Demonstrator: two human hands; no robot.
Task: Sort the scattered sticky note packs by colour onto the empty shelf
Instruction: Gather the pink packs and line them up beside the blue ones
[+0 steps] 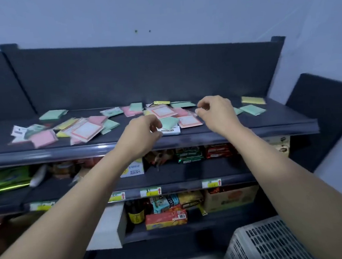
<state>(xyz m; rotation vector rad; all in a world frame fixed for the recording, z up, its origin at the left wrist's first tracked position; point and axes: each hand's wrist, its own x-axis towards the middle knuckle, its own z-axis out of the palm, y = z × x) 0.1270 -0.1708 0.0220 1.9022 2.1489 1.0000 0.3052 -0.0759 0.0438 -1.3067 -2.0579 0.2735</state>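
Sticky note packs in green, pink, yellow and white lie scattered over the dark top shelf [247, 127]. My left hand [144, 134] hovers over the shelf's front middle with its fingers loosely curled, just left of a white pack [169, 131] and a green pack [168, 122]. To the right my right hand [215, 111] is also raised over the shelf. Its curled fingertips are close to a pink-framed pack [188, 121], and nothing shows between them. A pink pack [44, 138] and a green pack [52, 114] lie at the left, and a yellow pack [253, 100] and a green pack [252, 109] at the right.
Snack boxes and bags [190, 154] fill the shelf below, and bottles and cartons [166, 219] the one under that. A white slatted crate [271, 241] stands at the bottom right. The dark back panel [142, 74] rises behind the top shelf.
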